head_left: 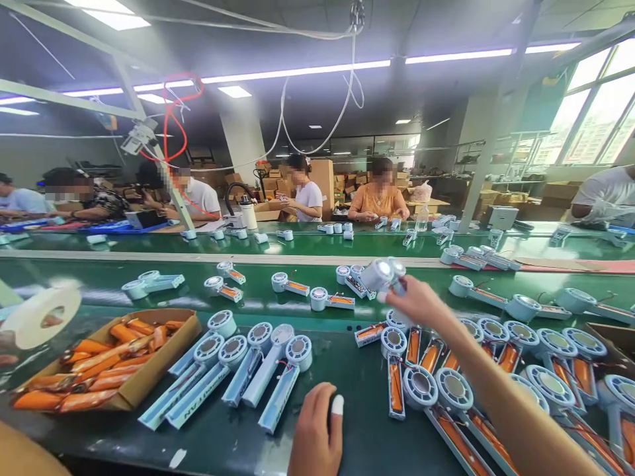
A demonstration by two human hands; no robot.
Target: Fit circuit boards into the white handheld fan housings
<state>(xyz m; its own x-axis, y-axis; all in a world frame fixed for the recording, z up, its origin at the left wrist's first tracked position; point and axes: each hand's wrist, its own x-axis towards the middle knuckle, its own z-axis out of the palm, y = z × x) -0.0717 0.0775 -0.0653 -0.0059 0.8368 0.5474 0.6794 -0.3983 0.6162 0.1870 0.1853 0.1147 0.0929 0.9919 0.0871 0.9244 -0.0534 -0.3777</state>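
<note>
Now the right hand (409, 301) reaches out above the green belt (262, 264), thumb and fingers grasping a pale blue fan piece (378, 273) off the surface. Down low, the left hand (316, 431) hovers or rests at the worktop (367, 420), loosely bent, thumb apart, unburdened, just beside the pale housings (266, 371); orange-filled fans (421, 387) crowd beneath the right forearm.

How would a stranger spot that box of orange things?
Find the dark green table nearest the camera. Toward its left sits an open cardboard box. Unlike the pale blue pieces beside it, it's brown and heaped with orange packs.
</note>
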